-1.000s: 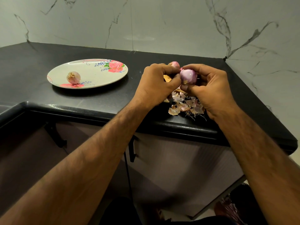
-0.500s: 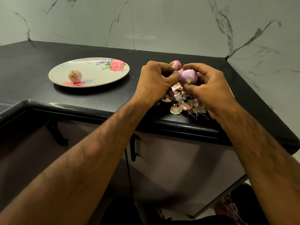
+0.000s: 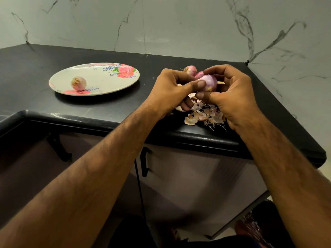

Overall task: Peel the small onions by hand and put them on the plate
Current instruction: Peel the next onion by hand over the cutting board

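A small pale purple onion [image 3: 208, 84] is held above the black counter between both hands. My right hand [image 3: 231, 93] grips it with curled fingers and thumb from the right. My left hand [image 3: 172, 90] pinches its left side with the thumb. Behind the hands lie unpeeled pink onions [image 3: 190, 69], partly hidden. A floral plate [image 3: 107, 81] sits to the left with one peeled onion [image 3: 78, 83] on its left part.
A heap of dry onion skins and roots [image 3: 204, 115] lies under the hands near the counter's front edge [image 3: 179, 135]. Marble walls close the counter at the back and right. Below are cabinet doors with a dark handle [image 3: 144, 163].
The held onion has been turned a little between the fingers, and my left thumb now presses on its side. Plate and peeled onion stay put.
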